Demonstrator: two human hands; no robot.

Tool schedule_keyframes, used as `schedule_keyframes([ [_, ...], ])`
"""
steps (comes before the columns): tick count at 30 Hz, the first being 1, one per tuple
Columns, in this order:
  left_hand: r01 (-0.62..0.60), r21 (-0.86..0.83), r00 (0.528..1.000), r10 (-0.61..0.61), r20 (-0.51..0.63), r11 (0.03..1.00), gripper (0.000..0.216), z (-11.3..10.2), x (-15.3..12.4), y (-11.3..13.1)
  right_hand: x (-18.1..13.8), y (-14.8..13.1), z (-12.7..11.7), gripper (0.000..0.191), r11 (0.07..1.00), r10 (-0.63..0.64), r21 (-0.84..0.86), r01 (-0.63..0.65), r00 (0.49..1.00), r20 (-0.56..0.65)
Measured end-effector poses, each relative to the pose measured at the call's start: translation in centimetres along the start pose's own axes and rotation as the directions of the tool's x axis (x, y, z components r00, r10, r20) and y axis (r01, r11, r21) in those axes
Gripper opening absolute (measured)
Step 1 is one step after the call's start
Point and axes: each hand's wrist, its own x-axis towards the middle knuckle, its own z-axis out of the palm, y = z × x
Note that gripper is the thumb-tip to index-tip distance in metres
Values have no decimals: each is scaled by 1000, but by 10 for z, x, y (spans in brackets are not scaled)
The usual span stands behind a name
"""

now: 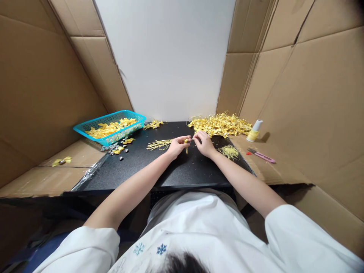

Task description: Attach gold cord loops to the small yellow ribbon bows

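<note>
My left hand (176, 147) pinches a small yellow ribbon bow (186, 141) between thumb and fingers, with a ribbon tail hanging below. Close on its right, my right hand (203, 143) has thumb and forefinger pressed together. Whatever those fingertips hold is too fine to make out. Left of my left hand lies a bundle of thin yellow cords (159, 144) on the black table (136, 170). Behind my right hand spreads a large pile of yellow ribbon bows (223, 124). A tangle of pale yellow thread scraps (229, 152) sits beside my right wrist.
A teal basket (82, 131) with yellow bows stands at the left, silver dome-shaped pieces (113, 147) before it. One bow (61, 162) lies on cardboard. At the right are a thread cone (253, 132), pink-handled snips (263, 156) and cardboard walls (318, 102).
</note>
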Motion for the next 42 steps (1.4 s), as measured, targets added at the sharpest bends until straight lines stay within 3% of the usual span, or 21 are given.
schedule_keyframes([
  [7, -33, 246, 998, 17, 66, 969, 42, 2, -5, 1, -1, -3, -2, 14, 1000, -14, -17, 15, 1000, 19],
  [10, -67, 278, 995, 43, 89, 958, 40, 2, -5, 1, 2, 0, -1, 13, 996, 3, 84, -4, 1000, 13],
  [13, -73, 237, 994, 53, 91, 969, 37, 2, -4, 2, 5, 8, 1, 11, 965, 99, 243, -100, 995, 16],
  [16, -86, 210, 995, 71, 77, 974, 35, 2, -4, 3, 6, 15, 3, 16, 897, 201, 369, -244, 968, 152],
  [20, -100, 212, 994, 88, 66, 972, 30, 1, -5, 5, 5, 18, 6, 17, 839, 204, 437, -324, 932, 299],
  [30, -115, 334, 988, 73, 134, 935, 22, -7, -1, 3, 1, 17, 6, 11, 893, 192, 312, -324, 902, 386],
  [37, -136, 404, 984, 77, 160, 905, 22, -10, 1, 0, 2, 16, 6, 8, 927, 194, 231, -295, 905, 378],
  [42, -109, 356, 991, 72, 116, 928, 18, -8, -1, 3, 2, 19, 8, 6, 937, 199, 208, -282, 916, 349],
])
